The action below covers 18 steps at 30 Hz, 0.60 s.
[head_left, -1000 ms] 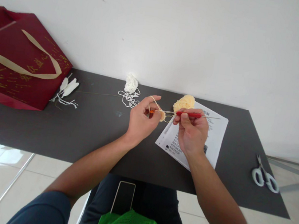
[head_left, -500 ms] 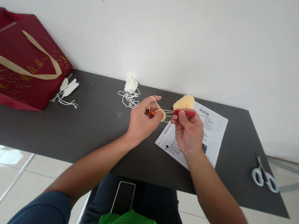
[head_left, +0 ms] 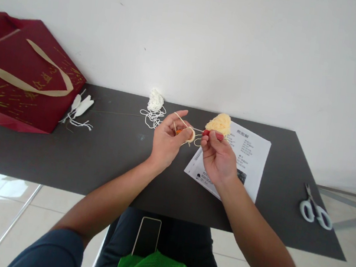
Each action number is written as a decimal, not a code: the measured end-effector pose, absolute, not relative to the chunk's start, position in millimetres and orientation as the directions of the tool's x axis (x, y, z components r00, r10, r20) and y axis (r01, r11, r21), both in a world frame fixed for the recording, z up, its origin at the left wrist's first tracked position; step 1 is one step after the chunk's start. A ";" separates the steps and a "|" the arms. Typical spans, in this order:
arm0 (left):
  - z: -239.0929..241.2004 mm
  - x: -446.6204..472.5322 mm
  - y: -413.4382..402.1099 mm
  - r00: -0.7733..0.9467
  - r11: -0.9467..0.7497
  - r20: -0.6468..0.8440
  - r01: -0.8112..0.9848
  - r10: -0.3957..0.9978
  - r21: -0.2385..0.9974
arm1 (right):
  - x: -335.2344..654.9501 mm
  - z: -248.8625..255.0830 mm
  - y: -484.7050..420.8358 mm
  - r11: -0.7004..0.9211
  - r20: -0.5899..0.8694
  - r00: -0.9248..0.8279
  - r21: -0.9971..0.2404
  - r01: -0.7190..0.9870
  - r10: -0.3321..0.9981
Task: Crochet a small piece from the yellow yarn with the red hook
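My left hand (head_left: 169,143) pinches a small round piece of pale yellow crochet work (head_left: 192,136), with a strand of yarn looped over its raised index finger. A small orange thing, perhaps a stitch marker, shows beside the work. My right hand (head_left: 220,156) grips the red handle of a crochet hook (head_left: 213,134), whose thin shaft points left toward the crochet piece. Loose yarn hangs between the two hands. Just behind them lies a pale yellow ball of yarn (head_left: 219,123), touching the printed sheets (head_left: 253,161).
White yarn (head_left: 156,101) lies at the table's back edge. White crocheted pieces (head_left: 81,106) rest beside a dark red gift bag (head_left: 28,74) on the left. Scissors (head_left: 315,208) lie near the right end of the dark table (head_left: 103,150). A phone (head_left: 147,236) is on my lap.
Both hands have shifted slightly left, the right one with the crochet hook. The hook's handle now sits lower in view, and more of the yellow ball shows.
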<state>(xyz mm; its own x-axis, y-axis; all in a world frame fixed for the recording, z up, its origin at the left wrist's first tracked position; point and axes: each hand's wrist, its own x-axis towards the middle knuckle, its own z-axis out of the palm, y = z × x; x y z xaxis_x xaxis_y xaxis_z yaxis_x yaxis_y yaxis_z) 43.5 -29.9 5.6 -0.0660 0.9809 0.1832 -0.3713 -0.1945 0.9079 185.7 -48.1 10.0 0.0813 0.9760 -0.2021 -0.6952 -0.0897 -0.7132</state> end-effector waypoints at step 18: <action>6.2 41.6 -30.5 -0.064 -0.151 0.137 -0.357 0.988 0.922 | 171.1 5.2 -65.4 0.260 0.170 0.303 -0.921 -0.290 0.938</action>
<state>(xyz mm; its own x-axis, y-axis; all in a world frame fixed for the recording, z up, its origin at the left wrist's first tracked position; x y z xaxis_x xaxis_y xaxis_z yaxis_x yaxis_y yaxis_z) 41.6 -30.5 6.2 -0.0641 0.9885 0.1371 -0.3566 -0.1510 0.9220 171.1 -65.4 5.2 0.3034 0.9377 0.1696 -0.2903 0.2605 -0.9208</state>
